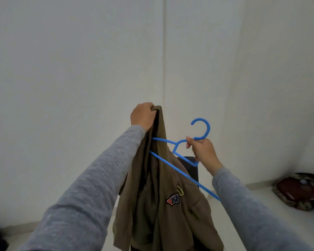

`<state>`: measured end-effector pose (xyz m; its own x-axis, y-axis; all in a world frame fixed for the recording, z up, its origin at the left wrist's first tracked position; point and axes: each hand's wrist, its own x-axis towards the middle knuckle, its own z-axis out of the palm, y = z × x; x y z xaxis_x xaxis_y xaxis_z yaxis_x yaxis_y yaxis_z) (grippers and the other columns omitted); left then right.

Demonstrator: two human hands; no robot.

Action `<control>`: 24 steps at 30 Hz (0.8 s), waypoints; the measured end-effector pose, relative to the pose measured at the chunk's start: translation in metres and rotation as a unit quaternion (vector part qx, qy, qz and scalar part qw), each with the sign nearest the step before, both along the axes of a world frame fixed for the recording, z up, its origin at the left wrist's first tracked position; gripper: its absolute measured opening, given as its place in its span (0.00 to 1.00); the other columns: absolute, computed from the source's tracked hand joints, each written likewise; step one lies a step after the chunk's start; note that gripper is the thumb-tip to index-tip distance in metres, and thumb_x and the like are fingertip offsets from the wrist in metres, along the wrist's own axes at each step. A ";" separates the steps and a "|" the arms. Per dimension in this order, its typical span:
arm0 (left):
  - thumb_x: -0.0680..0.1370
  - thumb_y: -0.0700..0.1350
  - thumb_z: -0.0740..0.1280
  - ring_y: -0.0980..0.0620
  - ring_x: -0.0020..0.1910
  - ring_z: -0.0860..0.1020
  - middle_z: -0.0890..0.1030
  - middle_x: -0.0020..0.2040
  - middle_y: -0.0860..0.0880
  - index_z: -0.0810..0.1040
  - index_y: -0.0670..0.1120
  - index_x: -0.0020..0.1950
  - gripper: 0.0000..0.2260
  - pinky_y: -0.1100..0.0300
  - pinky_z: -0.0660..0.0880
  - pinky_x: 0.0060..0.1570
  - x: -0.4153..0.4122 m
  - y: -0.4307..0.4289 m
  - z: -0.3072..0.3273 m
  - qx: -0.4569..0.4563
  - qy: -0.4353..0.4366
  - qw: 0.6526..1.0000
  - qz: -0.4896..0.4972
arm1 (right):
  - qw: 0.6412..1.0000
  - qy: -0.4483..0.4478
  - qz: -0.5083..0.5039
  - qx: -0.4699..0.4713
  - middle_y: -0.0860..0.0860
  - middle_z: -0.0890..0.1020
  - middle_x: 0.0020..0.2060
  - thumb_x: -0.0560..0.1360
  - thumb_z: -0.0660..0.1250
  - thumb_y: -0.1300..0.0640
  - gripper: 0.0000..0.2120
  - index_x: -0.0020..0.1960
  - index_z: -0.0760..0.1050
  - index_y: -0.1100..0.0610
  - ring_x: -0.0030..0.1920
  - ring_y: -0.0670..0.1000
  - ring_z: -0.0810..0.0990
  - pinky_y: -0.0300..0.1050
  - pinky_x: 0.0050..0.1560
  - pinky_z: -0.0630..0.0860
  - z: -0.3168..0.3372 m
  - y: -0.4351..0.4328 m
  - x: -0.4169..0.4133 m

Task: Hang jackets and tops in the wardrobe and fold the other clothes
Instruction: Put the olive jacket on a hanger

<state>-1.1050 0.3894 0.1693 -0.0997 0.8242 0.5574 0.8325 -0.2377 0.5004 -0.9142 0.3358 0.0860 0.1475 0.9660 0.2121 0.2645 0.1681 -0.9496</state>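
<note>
Left hand: the left hand point(142, 115) is raised in front of the white wall point(80, 69) and is closed tight on the top of the brown jacket point(163, 205), with the cloth bunched inside the fist.
Right hand: the right hand point(202, 151) is closed around the neck of the blue hanger point(184, 156), just under its hook; the fingers wrap the plastic and the thumb points to the left.
Jacket: it hangs straight down from the left fist, between the two grey sleeves point(91, 187), and reaches to the bottom edge of the view. Two sewn patches point(173, 199) are on its front, one red and blue, one black and yellow.
Hanger: it is tilted, with the hook up and to the right. Its left end goes into the folds of the jacket near the collar, and there it is hidden. The long lower bar runs down to the right and ends beside the right sleeve.
Dark thing behind: a dark upright object point(190, 169) stands behind the jacket and hanger; I cannot tell what it is.
Floor: at the right edge of the pale floor point(243, 223), near the wall, lies a heap of dark red and patterned clothes point(299, 192), well apart from the jacket.
</note>
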 end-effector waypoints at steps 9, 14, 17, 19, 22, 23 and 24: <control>0.77 0.44 0.60 0.44 0.43 0.77 0.79 0.42 0.45 0.79 0.44 0.46 0.09 0.57 0.67 0.37 0.030 -0.026 0.012 0.046 0.175 0.981 -0.064 | 0.993 -0.090 -0.071 0.018 0.53 0.69 0.25 0.78 0.63 0.52 0.21 0.31 0.68 0.62 0.25 0.49 0.66 0.36 0.26 0.63 -0.003 -0.001 -0.036; 0.76 0.42 0.62 0.48 0.41 0.76 0.78 0.41 0.46 0.79 0.42 0.44 0.07 0.58 0.72 0.41 0.024 -0.040 0.010 -0.055 0.149 0.967 -0.198 | 0.996 0.007 -0.092 0.009 0.57 0.77 0.33 0.78 0.63 0.53 0.19 0.41 0.77 0.70 0.31 0.49 0.72 0.36 0.32 0.69 -0.002 -0.003 -0.042; 0.76 0.43 0.64 0.51 0.42 0.73 0.76 0.42 0.48 0.77 0.43 0.45 0.04 0.61 0.68 0.39 0.023 -0.050 -0.002 -0.152 0.184 0.931 -0.275 | 0.994 0.051 -0.097 0.021 0.58 0.75 0.33 0.78 0.63 0.55 0.18 0.40 0.77 0.70 0.35 0.52 0.72 0.43 0.37 0.71 -0.001 -0.005 -0.038; 0.76 0.45 0.66 0.51 0.42 0.74 0.76 0.40 0.51 0.73 0.45 0.45 0.05 0.62 0.69 0.38 0.019 -0.055 -0.009 -0.207 0.174 0.910 -0.316 | 0.993 0.063 -0.099 0.033 0.60 0.75 0.32 0.78 0.63 0.55 0.19 0.36 0.75 0.69 0.35 0.54 0.71 0.50 0.38 0.72 -0.003 -0.006 -0.036; 0.75 0.55 0.69 0.54 0.46 0.80 0.82 0.44 0.53 0.77 0.47 0.52 0.13 0.61 0.76 0.50 0.005 -0.055 -0.012 -0.269 0.067 0.894 -0.353 | 0.989 0.107 -0.098 0.032 0.64 0.77 0.31 0.78 0.64 0.52 0.22 0.36 0.74 0.71 0.33 0.55 0.73 0.54 0.39 0.76 -0.010 -0.006 -0.031; 0.74 0.55 0.69 0.55 0.51 0.79 0.82 0.49 0.53 0.78 0.48 0.54 0.14 0.59 0.75 0.55 -0.001 -0.050 -0.014 -0.224 0.049 0.914 -0.334 | 0.987 0.122 -0.096 0.031 0.62 0.76 0.29 0.77 0.64 0.52 0.22 0.35 0.74 0.69 0.32 0.55 0.73 0.53 0.38 0.76 -0.011 -0.006 -0.029; 0.75 0.53 0.68 0.55 0.55 0.76 0.80 0.53 0.53 0.78 0.49 0.56 0.13 0.57 0.73 0.59 -0.005 -0.043 -0.017 -0.148 0.064 0.943 -0.292 | 0.986 0.133 -0.094 0.030 0.59 0.75 0.28 0.78 0.64 0.52 0.21 0.33 0.74 0.67 0.31 0.54 0.72 0.51 0.37 0.75 -0.010 -0.007 -0.028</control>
